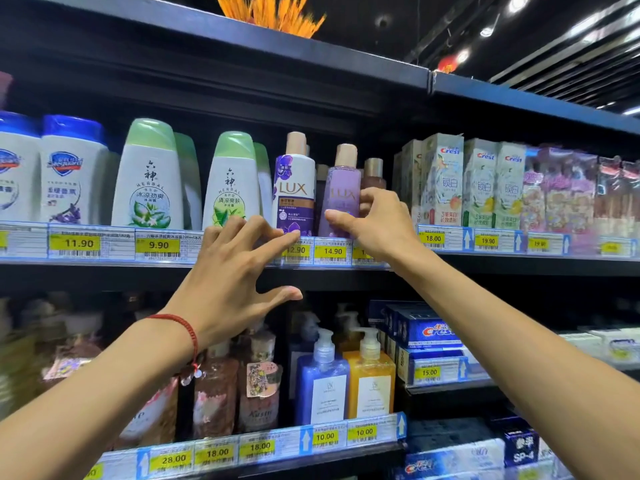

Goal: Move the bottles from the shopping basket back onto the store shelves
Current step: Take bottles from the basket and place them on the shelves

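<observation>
The right grip (377,225) pinches the lilac bottle (341,192), thumb on one side and fingers on the other, seating it at the shelf (86,264) front edge beside the white bottle (294,188). The left grip (235,271) is wide and holds nothing, fingers spread at that edge, likely guarding the neighbours.

Lilac bottle (341,197): translucent, beige cap, faint LUX lettering. It is stood upright at the front edge of the upper shelf (104,268), just beside a white LUX bottle (294,188) on its left. It is pinched low down by the right hand (379,226), thumb in front, fingers at its right side.
</observation>
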Available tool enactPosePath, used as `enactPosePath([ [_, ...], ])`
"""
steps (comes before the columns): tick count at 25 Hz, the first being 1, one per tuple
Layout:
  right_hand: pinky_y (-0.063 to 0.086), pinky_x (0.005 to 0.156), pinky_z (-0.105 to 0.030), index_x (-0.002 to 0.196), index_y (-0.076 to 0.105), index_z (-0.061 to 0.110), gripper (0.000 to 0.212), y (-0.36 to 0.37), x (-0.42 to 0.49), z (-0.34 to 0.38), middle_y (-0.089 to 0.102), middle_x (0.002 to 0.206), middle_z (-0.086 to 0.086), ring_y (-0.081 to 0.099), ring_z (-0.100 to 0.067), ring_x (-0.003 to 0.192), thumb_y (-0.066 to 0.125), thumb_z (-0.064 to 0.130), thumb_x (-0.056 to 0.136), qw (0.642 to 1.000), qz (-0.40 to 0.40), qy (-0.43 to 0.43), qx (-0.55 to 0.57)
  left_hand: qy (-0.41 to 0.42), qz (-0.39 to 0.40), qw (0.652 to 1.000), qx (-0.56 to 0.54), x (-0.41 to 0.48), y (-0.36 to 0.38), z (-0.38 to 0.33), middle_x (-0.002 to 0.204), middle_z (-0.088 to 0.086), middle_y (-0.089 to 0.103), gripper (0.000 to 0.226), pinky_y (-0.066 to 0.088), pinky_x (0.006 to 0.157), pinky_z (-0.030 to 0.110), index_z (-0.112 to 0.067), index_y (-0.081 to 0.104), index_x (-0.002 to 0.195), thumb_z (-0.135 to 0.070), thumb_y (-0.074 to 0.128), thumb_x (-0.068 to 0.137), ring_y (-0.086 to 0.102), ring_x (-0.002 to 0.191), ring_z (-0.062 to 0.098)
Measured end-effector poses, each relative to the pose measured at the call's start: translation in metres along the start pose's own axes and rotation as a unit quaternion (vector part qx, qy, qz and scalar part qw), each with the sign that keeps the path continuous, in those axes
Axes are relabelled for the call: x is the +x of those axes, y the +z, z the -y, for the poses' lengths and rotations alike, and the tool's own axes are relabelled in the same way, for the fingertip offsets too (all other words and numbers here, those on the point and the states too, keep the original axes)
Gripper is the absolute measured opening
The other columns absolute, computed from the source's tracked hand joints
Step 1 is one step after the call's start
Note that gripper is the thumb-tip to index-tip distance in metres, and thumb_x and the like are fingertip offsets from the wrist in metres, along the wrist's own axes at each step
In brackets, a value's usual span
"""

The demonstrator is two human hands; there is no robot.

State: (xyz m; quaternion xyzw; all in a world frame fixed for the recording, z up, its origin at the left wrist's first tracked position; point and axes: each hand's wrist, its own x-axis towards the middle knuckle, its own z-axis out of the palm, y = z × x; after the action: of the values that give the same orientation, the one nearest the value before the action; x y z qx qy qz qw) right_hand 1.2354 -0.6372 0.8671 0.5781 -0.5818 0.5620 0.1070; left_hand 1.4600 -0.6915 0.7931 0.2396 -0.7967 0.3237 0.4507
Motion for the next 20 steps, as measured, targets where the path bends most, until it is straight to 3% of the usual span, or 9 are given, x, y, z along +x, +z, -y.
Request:
enactPosePath([
  [4,0.059,0.09,-0.035,0.126,0.055,0.018,0.056,-0.002,-0.003,0.0,0.065,0.102,0.009,0.067,-0.011,0.095,0.086,0.038,0.083,1.0,0.004,-0.015,-0.019,-0.002,-0.005,1.0,0.005,-0.001,0.001,0.0,0.115,-0.005,0.053,0.079,0.037,0.085,0.039,-0.028,0.054,0.146,-0.076,0.046,0.084,0.048,0.103,0.021],
  [9,0.049,0.072,-0.018,0.131,0.061,0.017,0.061,-0.006,-0.005,-0.004,0.069,0.111,0.006,0.065,-0.009,0.095,0.086,0.043,0.082,0.998,0.018,-0.009,-0.053,0.001,-0.013,1.0,0.005,-0.002,0.001,0.0,0.116,-0.005,0.053,0.079,0.033,0.087,0.036,-0.026,0.055,0.146,-0.074,0.046,0.084,0.049,0.104,0.022],
  [20,0.055,0.099,-0.044,0.12,0.071,0.014,0.063,0.011,0.0,-0.01,0.074,0.107,-0.003,0.067,-0.024,0.11,0.091,0.051,0.073,0.995,-0.057,0.03,-0.079,0.001,-0.017,1.0,-0.009,-0.003,0.001,-0.002,0.116,-0.002,0.054,0.079,0.033,0.093,0.035,-0.021,0.054,0.147,-0.069,0.057,0.083,0.047,0.108,0.021],
])
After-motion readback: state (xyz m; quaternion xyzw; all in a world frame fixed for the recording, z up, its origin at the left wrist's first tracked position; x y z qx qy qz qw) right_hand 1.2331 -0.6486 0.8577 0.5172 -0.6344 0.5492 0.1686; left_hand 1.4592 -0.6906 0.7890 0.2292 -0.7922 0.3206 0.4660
